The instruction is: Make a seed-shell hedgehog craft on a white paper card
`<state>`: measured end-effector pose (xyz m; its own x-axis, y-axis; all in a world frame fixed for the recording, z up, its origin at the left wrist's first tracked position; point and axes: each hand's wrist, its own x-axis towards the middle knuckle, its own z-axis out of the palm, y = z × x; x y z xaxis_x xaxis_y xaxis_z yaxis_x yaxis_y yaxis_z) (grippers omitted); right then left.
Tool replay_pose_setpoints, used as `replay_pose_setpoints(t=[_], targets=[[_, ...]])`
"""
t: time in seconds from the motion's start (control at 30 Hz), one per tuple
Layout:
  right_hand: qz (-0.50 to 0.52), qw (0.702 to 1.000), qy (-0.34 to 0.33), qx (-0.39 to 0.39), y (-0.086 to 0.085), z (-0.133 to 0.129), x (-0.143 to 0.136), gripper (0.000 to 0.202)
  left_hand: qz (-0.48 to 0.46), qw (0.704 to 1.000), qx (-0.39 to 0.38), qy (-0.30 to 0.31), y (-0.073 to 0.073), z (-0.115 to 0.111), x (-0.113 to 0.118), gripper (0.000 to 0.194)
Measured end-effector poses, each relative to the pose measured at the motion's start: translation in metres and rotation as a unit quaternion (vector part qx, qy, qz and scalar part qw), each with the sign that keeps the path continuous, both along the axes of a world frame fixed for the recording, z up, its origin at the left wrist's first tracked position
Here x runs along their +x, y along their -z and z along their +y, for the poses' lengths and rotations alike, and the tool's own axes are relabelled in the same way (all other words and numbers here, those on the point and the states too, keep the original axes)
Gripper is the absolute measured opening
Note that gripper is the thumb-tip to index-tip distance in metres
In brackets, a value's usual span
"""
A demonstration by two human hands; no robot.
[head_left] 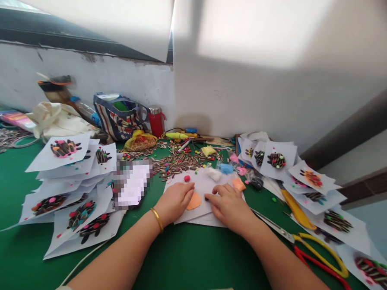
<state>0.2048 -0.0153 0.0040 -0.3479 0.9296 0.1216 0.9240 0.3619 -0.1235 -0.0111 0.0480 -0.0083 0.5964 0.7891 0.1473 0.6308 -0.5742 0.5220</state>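
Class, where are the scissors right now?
In the head view, the scissors lie at the right on the green table, between the person's right forearm and the decorated papers.

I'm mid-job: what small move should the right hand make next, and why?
Probably ease the right hand inward and set the small dark bit, seemingly at its fingertips, against the orange patch: a narrow gap of white paper separates them, and the left hand is at the patch's opposite side.

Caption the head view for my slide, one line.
Left hand at a flat orange piece, right hand over white paper, with overlapping seed-decorated sheets on both sides.
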Motion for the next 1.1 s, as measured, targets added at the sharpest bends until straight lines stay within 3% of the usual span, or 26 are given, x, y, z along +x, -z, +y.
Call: replay_pose_setpoints(t=[0.27,0.47,0.63,0.87,0.97,1.1], targets=[[0.01,0.999,0.026,0.024,-0.002,0.002,0.005,0.038,0.011,1.0,0.018,-0.005,0.0,-0.001,0.0,0.04],[-0.011,1.0,-0.016,0.021,0.003,-0.002,-0.001,0.039,0.015,1.0,0.022,0.0,0.001,-0.001,0.0,0.042],[-0.022,0.999,0.03,0.036,0.013,0.004,-0.007,0.045,0.023,0.999,0.024,-0.002,0.001,-0.001,0.0,0.043],[-0.013,0.998,0.015,0.053,0.003,-0.001,-0.002,0.041,0.009,1.0,0.018,-0.004,-0.001,-0.001,0.0,0.041],[-0.024,0.999,0.001,0.04,0.01,0.0,-0.005,0.043,0.004,1.0,0.019,-0.003,-0.001,-0.001,0.0,0.04],[-0.023,0.998,0.034,0.044,0.017,0.004,-0.008,0.044,0.013,1.0,0.022,-0.005,0.0,-0.001,0.0,0.041]])
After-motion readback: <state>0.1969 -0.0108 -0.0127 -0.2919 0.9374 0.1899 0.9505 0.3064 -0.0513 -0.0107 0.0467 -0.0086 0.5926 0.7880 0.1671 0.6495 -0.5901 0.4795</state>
